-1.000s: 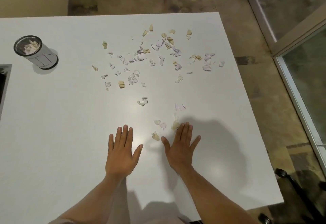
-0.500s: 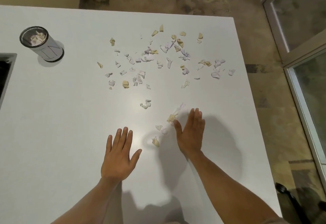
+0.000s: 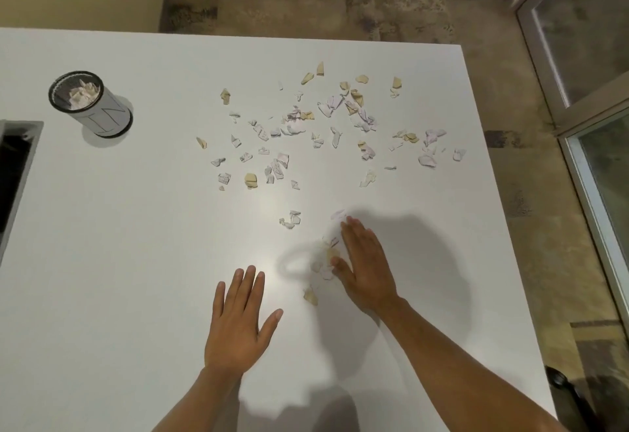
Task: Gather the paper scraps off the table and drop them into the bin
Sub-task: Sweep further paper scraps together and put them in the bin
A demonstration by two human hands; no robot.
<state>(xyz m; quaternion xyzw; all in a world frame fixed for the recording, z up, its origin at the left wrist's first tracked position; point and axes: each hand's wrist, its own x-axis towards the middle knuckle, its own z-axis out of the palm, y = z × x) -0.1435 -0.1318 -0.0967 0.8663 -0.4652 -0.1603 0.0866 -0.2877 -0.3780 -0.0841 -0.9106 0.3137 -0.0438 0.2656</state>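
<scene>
Several torn paper scraps (image 3: 326, 125), white, tan and pale lilac, lie scattered over the far middle of the white table (image 3: 119, 261). A few more scraps (image 3: 327, 254) sit bunched against the thumb side of my right hand (image 3: 366, 266), which lies flat with straight fingers on the table. One tan scrap (image 3: 310, 296) lies just below them. My left hand (image 3: 238, 322) rests flat on the table, fingers spread, touching no paper. The small round bin (image 3: 90, 103), dark-rimmed and holding some scraps, stands at the far left.
A dark rectangular opening (image 3: 15, 166) is set into the table at its left edge. The table's right edge (image 3: 510, 244) drops to a mottled floor, with a glass door frame (image 3: 578, 98) beyond. A small cluster of scraps (image 3: 291, 219) lies between the hands and the main scatter.
My right hand has slid forward and leftward along the table, pushing the near scraps into a bunch at its thumb side. The left hand has stayed put. The camera view shifted.
</scene>
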